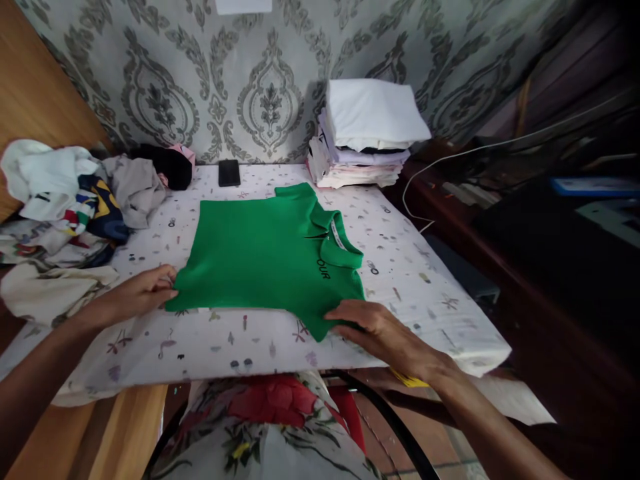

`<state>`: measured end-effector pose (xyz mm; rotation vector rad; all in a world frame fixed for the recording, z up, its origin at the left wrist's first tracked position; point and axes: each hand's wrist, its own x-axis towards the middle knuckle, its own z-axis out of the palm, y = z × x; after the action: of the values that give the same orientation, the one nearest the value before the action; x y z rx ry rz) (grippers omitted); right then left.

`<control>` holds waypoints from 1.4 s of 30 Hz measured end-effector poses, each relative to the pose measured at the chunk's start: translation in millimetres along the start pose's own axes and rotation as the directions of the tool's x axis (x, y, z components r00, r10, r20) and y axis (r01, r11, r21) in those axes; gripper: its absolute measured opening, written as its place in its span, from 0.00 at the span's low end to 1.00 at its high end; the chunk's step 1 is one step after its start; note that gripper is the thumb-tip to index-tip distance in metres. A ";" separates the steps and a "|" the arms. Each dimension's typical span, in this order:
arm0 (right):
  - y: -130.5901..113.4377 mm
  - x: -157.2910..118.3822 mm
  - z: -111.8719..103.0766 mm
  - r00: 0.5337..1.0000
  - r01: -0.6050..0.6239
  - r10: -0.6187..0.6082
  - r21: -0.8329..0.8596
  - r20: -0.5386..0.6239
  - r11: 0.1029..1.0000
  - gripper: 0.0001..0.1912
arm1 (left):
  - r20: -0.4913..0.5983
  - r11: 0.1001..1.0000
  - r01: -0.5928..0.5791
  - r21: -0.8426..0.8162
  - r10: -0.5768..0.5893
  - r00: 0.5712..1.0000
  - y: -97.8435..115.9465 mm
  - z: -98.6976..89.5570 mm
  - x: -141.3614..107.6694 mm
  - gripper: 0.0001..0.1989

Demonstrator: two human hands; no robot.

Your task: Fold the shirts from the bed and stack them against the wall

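A green polo shirt (250, 253) lies spread flat, front up, with its collar pointing right and dark lettering on the chest. My left hand (150, 290) pinches the near corner of its hem at the left. At the near sleeve, my right hand (363, 317) has its fingers closed over the sleeve edge, the fingertips partly on top of the cloth. The far sleeve stretches out toward the wall. Under the shirt is a white printed sheet (270, 340) covering the table.
A heap of crumpled clothes (75, 200) sits at the left. At the back right stands a stack of folded clothes (370, 127). A black wallet-like object (229, 173) lies near the wall. A white cable (425, 170) hangs by the dark furniture at right.
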<state>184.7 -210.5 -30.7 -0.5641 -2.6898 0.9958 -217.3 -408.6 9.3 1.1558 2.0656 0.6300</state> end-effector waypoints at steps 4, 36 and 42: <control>-9.6 -8.8 -3.8 0.988 -0.055 0.060 -0.039 0.146 0.998 0.18 | 0.071 0.958 -0.020 0.286 -0.001 0.997 -5.7 0.9 -3.5 0.18; 47.1 29.8 4.1 0.667 -0.476 0.614 0.394 -0.421 0.787 0.19 | 0.266 0.470 -0.796 0.381 0.769 0.581 215.9 207.4 167.6 0.07; 46.0 18.6 5.2 0.738 -0.366 0.603 0.570 -0.303 0.735 0.08 | 0.123 0.669 -0.741 0.054 0.732 0.670 218.3 207.4 190.0 0.11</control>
<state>178.9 -173.5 -63.7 -1.2740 -1.7798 1.3749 -14.6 -119.7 -38.0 2.0762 1.4925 0.8214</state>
